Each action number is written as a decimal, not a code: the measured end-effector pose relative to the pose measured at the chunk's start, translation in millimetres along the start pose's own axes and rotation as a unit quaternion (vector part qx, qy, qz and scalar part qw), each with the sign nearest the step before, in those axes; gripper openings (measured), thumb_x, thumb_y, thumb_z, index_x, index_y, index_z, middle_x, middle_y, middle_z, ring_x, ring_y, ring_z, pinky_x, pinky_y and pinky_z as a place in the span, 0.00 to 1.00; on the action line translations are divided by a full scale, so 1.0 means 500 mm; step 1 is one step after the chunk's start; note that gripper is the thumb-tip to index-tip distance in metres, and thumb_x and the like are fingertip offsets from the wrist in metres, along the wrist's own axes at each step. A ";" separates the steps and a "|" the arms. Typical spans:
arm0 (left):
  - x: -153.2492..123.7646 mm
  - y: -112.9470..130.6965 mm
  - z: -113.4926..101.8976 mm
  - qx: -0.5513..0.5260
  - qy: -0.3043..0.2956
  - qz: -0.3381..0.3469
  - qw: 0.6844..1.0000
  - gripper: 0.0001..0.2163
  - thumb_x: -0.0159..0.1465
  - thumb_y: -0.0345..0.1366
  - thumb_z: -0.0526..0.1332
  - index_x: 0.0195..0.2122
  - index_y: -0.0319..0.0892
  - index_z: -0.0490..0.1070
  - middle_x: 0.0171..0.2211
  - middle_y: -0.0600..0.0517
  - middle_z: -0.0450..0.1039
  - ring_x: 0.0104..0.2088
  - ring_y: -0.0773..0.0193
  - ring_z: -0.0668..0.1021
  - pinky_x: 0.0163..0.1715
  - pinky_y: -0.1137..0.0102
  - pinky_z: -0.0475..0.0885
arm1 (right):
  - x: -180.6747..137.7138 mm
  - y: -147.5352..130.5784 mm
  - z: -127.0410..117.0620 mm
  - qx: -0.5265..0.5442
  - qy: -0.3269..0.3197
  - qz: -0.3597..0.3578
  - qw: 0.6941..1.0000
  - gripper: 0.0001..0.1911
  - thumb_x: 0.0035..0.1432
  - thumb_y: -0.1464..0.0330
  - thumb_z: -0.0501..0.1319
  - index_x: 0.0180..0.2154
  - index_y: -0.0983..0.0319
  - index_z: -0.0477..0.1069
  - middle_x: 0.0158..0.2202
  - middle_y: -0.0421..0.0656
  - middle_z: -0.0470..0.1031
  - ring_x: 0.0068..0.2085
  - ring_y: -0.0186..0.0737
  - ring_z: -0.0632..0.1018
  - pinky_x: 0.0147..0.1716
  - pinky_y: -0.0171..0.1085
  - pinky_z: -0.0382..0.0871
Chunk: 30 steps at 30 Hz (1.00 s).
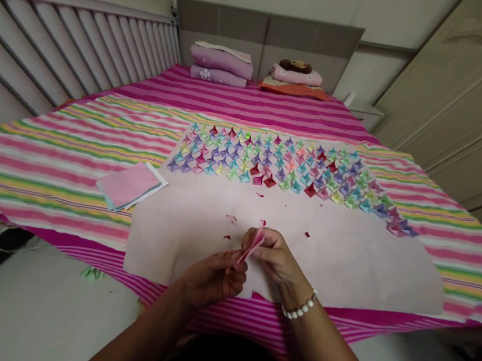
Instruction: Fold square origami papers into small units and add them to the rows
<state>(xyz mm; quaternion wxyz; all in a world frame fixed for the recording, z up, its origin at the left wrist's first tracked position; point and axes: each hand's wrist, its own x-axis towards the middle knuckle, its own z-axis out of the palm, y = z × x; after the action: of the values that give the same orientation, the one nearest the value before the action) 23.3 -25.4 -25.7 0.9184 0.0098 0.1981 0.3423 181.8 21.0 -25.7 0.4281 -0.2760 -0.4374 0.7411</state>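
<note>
Both my hands pinch one folded pink paper piece [251, 247] over the near edge of a large pale paper sheet [344, 250] spread on the bed. My left hand [215, 277] grips its lower end with curled fingers. My right hand [272, 255], with a white bead bracelet at the wrist, holds its upper end. Beyond them, several rows of small folded paper shapes [284, 167] in many colours lie on the sheet.
A stack of pink and white paper squares [130, 185] lies left of the sheet on the striped bedspread [60, 149]. Small red paper scraps [232, 219] dot the sheet. Pillows [220, 65] sit at the headboard; a railing [67, 50] stands left and a wardrobe [460, 97] right.
</note>
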 end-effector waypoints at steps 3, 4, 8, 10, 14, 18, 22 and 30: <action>0.003 0.004 -0.005 0.054 0.026 0.012 0.998 0.11 0.49 0.29 0.72 0.32 0.36 0.72 0.24 0.55 0.68 0.21 0.76 0.69 0.24 0.80 0.64 | 0.001 0.003 0.001 0.006 0.037 -0.005 0.999 0.11 0.38 0.64 0.74 0.24 0.61 0.77 0.22 0.38 0.75 0.25 0.34 0.74 0.31 0.35 0.69; 0.003 0.007 -0.006 0.099 0.041 0.026 0.994 0.10 0.51 0.32 0.70 0.33 0.36 0.73 0.25 0.53 0.70 0.23 0.74 0.71 0.25 0.79 0.65 | 0.000 0.002 0.001 0.008 0.045 -0.003 0.999 0.11 0.39 0.65 0.74 0.25 0.61 0.77 0.22 0.38 0.76 0.25 0.34 0.74 0.30 0.35 0.69; 0.000 0.029 -0.001 0.287 0.091 0.194 0.934 0.14 0.62 0.44 0.61 0.40 0.38 0.76 0.37 0.46 0.76 0.38 0.63 0.76 0.38 0.71 0.70 | -0.003 -0.003 0.000 -0.007 0.079 0.001 0.997 0.10 0.39 0.66 0.74 0.25 0.61 0.77 0.22 0.38 0.76 0.24 0.34 0.73 0.29 0.35 0.69; -0.010 0.041 0.010 0.337 0.089 0.270 0.898 0.19 0.63 0.49 0.57 0.43 0.39 0.76 0.42 0.44 0.77 0.43 0.58 0.76 0.44 0.65 0.70 | -0.005 -0.006 0.001 -0.023 0.096 0.001 0.995 0.10 0.38 0.66 0.74 0.24 0.62 0.77 0.22 0.38 0.76 0.24 0.33 0.73 0.29 0.34 0.69; -0.033 0.056 0.037 0.487 0.140 0.304 0.807 0.17 0.55 0.44 0.67 0.43 0.42 0.77 0.42 0.45 0.77 0.45 0.53 0.76 0.46 0.61 0.70 | -0.008 -0.007 0.008 -0.054 0.103 0.004 0.993 0.10 0.39 0.66 0.74 0.22 0.63 0.76 0.20 0.37 0.74 0.22 0.31 0.71 0.24 0.31 0.66; -0.041 0.059 0.046 0.601 0.183 0.372 0.683 0.13 0.51 0.39 0.70 0.38 0.45 0.80 0.56 0.45 0.69 0.57 0.50 0.69 0.58 0.59 0.61 | -0.013 -0.007 0.015 -0.074 0.089 0.006 0.993 0.09 0.41 0.66 0.73 0.23 0.63 0.76 0.19 0.37 0.74 0.21 0.30 0.71 0.22 0.30 0.65; -0.039 0.055 0.044 0.609 0.143 0.338 0.704 0.08 0.56 0.39 0.67 0.36 0.44 0.80 0.49 0.46 0.74 0.50 0.53 0.74 0.50 0.63 0.67 | -0.018 -0.008 0.016 -0.079 0.081 0.010 0.993 0.10 0.42 0.65 0.73 0.24 0.62 0.77 0.20 0.38 0.74 0.21 0.30 0.71 0.21 0.30 0.67; -0.039 0.050 0.055 0.528 0.151 0.269 0.792 0.09 0.56 0.40 0.66 0.27 0.39 0.78 0.23 0.53 0.73 0.27 0.65 0.72 0.29 0.71 0.64 | -0.020 -0.013 0.020 -0.091 0.082 0.008 0.992 0.10 0.43 0.64 0.73 0.24 0.62 0.77 0.20 0.38 0.75 0.21 0.29 0.72 0.21 0.29 0.67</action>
<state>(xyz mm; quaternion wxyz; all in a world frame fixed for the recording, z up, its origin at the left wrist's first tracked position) 4.5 -15.3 10.4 0.6001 0.4939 0.4733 0.4147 181.4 9.8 -14.9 0.4297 -0.3775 -0.4637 0.6766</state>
